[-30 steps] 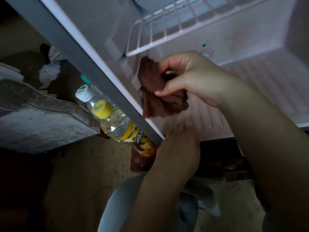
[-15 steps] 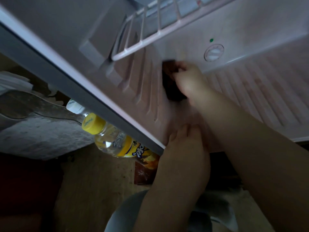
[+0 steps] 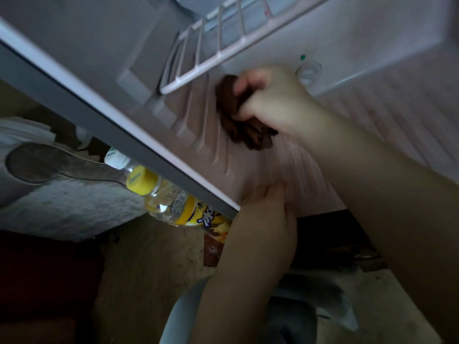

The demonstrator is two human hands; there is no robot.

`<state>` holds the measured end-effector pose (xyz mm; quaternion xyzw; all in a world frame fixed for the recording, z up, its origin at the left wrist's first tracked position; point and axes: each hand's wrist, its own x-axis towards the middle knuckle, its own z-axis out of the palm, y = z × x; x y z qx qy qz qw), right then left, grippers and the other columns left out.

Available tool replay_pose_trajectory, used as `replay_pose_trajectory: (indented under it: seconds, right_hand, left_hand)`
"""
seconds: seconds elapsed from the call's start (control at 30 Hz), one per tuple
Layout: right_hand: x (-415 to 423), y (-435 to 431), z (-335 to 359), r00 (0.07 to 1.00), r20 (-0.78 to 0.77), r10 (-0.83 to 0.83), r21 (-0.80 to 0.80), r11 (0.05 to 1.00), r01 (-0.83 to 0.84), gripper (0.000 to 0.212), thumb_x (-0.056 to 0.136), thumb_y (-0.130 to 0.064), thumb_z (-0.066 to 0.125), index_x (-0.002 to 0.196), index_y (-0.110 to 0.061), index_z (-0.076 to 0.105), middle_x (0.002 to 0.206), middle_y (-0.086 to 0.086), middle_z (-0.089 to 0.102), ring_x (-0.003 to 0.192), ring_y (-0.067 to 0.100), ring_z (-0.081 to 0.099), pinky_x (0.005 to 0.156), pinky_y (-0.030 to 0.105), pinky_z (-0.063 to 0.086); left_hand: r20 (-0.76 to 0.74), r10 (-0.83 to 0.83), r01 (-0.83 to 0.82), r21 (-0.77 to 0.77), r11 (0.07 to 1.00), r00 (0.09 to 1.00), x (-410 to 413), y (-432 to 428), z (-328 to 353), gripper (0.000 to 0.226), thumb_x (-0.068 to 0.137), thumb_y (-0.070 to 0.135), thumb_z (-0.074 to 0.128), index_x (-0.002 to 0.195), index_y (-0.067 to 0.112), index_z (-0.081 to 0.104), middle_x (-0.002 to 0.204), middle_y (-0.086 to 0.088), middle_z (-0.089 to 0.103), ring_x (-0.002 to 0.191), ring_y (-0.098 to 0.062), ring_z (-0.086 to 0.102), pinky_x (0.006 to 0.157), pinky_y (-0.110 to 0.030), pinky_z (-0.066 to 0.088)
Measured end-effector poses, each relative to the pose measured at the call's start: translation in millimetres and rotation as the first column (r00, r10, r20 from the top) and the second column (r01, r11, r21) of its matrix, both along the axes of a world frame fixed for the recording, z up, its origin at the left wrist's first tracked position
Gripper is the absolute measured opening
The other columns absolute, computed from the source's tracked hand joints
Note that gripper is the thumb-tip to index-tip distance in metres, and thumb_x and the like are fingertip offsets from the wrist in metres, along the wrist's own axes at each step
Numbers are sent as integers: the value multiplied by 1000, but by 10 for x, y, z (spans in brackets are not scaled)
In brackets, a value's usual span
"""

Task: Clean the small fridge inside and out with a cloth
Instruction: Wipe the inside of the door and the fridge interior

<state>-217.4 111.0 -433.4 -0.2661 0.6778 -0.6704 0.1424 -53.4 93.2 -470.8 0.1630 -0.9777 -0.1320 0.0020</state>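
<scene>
Brown cloth [image 3: 227, 103], bunched in the gripping right hand [image 3: 270, 100], is pressed to the ribbed inside of the small fridge [image 3: 372, 115] just under its wire shelf [image 3: 198, 68], while the left hand [image 3: 265, 212] rests, fingers loose and fairly straight, on the fridge's front edge, with a yellow-capped bottle [image 3: 171, 202] just outside.

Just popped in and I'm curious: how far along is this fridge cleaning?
Done: the fridge is open, and no food shows in the part in view. In hand: the right hand grips a brown cloth against the ribbed inner surface below the wire shelf, near the dial; the left hand rests on the front edge. Left: probably the rest of the inside and the outside; no surface looks finished.
</scene>
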Motion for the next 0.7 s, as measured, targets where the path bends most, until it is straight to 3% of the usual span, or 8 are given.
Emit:
replay_pose_trajectory:
  seconds: [0.1,0.23,0.37,0.5,0.6,0.7]
  right_hand:
    - [114,66,-205,993,119,28,-63,998,-21,41,66,11,73,68,-27,58,61,-3,54,47,2,47,50,12,40]
    - [214,267,-113,982,45,184,26,982,-185,36,67,8,78,71,-25,62,63,2,58,50,7,50,51,13,43]
    - [471,482,-38,945,4,327,68,943,-326,36,63,5,81,69,-27,66,84,19,70,71,14,56,70,25,45]
    - [606,588,-84,890,-22,455,224,870,-439,38,62,3,81,68,-32,67,94,20,71,77,19,58,73,28,45]
    - [423,588,-176,977,-35,210,248,949,-195,40,66,0,82,83,-32,67,91,3,71,80,8,59,77,18,45]
    - [215,563,-175,992,66,-103,86,991,97,44,76,-5,77,111,-27,64,95,-11,64,84,1,59,70,4,43]
  left_hand:
    - [-46,0,3,53,999,999,52,79,145,38,95,26,41,131,22,53,124,-1,59,109,-16,54,89,-26,41]
    - [-178,91,-72,111,991,980,93,91,268,30,90,31,45,106,19,68,92,-2,71,85,-19,65,74,-35,49]
    - [-81,11,-7,49,999,997,222,100,298,20,96,27,52,89,14,66,81,-6,66,80,-24,61,68,-35,42]
    - [-20,11,-10,34,999,1000,548,-26,282,27,95,32,52,72,18,54,62,-3,53,70,-20,57,57,-30,32]
    - [-101,95,-94,17,995,990,765,-159,266,22,93,33,54,74,23,57,63,5,58,66,-11,58,52,-20,38]
    - [-287,163,-172,-6,985,944,806,-244,256,21,88,37,50,83,27,67,71,8,67,65,-6,60,56,-25,47]
